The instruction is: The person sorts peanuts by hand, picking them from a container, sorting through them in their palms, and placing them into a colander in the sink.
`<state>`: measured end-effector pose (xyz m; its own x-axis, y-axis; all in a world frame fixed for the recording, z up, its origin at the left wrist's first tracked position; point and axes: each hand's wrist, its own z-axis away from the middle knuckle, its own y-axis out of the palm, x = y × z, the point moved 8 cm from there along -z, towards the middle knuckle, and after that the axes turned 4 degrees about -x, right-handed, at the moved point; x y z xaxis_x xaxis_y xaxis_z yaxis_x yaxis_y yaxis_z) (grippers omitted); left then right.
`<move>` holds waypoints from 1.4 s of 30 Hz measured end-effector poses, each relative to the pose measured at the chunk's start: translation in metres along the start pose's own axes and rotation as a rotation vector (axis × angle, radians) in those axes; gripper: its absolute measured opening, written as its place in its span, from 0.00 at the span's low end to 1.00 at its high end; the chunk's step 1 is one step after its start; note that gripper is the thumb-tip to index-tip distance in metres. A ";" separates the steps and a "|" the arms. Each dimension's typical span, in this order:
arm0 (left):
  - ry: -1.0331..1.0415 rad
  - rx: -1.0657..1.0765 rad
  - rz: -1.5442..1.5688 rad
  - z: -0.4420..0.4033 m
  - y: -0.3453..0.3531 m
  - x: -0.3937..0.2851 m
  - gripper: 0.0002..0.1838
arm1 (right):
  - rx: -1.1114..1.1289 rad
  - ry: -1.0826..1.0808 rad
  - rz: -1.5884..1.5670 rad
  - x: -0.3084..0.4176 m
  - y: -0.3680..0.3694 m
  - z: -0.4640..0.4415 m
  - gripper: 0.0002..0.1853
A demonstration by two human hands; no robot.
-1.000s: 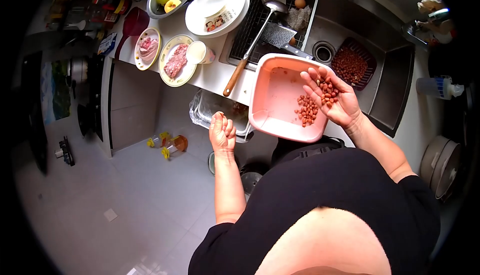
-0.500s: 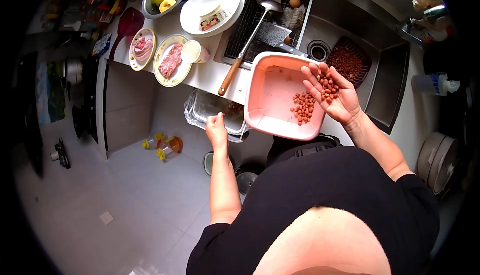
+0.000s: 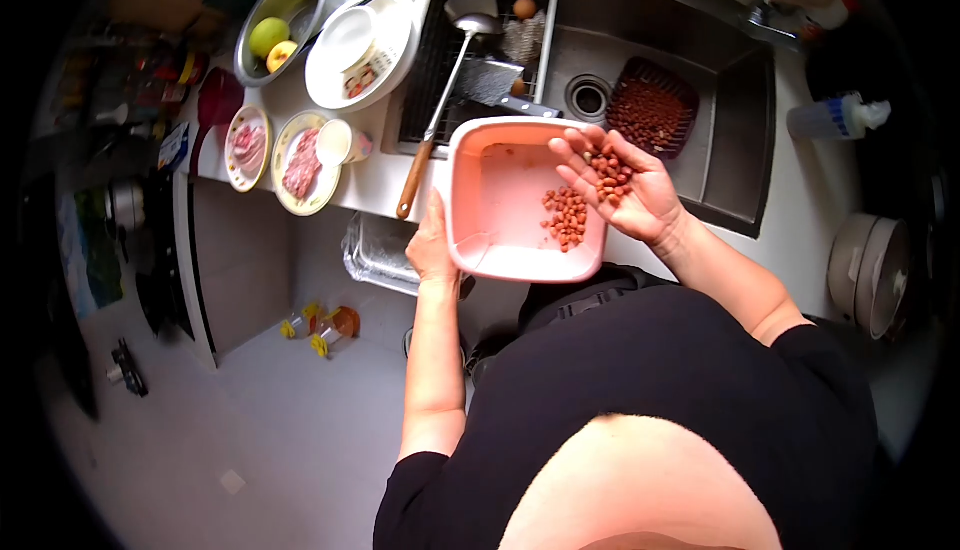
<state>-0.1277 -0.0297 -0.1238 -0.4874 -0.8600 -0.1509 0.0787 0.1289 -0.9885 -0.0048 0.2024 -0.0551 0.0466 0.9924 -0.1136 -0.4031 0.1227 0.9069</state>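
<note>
Several reddish-brown peanuts (image 3: 609, 174) lie in the upturned palm of my right hand (image 3: 640, 195), over the right side of a pink basin (image 3: 500, 185). More peanuts (image 3: 566, 220) rest on the basin's floor, towards its right side. At the basin's left wall is my left hand (image 3: 431, 240), thumb pointing up; its other fingers are bent and partly hidden, and nothing shows in it. A dark basket (image 3: 690, 115) full of peanuts sits in the sink, beyond my right hand.
Left of the basin lies a wooden-handled spatula (image 3: 415, 182), near a cleaver (image 3: 490, 80). Further left are a plate of minced meat (image 3: 303, 165), a white cup (image 3: 335, 142) and white bowls (image 3: 360, 70). A foil-lined tray (image 3: 375, 255) is below the counter edge.
My left hand has moved up from over the lined tray to the basin's left wall. The view has shifted, while my right hand still holds peanuts over the basin.
</note>
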 end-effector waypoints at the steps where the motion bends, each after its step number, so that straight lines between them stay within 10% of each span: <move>1: -0.004 0.006 -0.014 -0.001 0.002 0.001 0.33 | 0.017 0.008 -0.013 0.000 0.000 0.001 0.15; 18: -0.091 -0.232 0.068 -0.011 0.011 0.017 0.20 | 0.027 -0.006 -0.011 0.008 -0.003 -0.001 0.16; 34: -0.178 -0.015 0.117 -0.020 0.008 0.016 0.08 | -0.020 0.037 -0.038 0.003 0.002 -0.011 0.15; 42: -0.296 -0.317 0.914 -0.003 -0.040 0.019 0.05 | -0.004 0.027 0.036 0.006 -0.004 -0.011 0.18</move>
<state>-0.1422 -0.0498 -0.0869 -0.1176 -0.4483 -0.8861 0.0581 0.8876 -0.4568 -0.0131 0.2074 -0.0636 0.0075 0.9957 -0.0921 -0.4074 0.0872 0.9091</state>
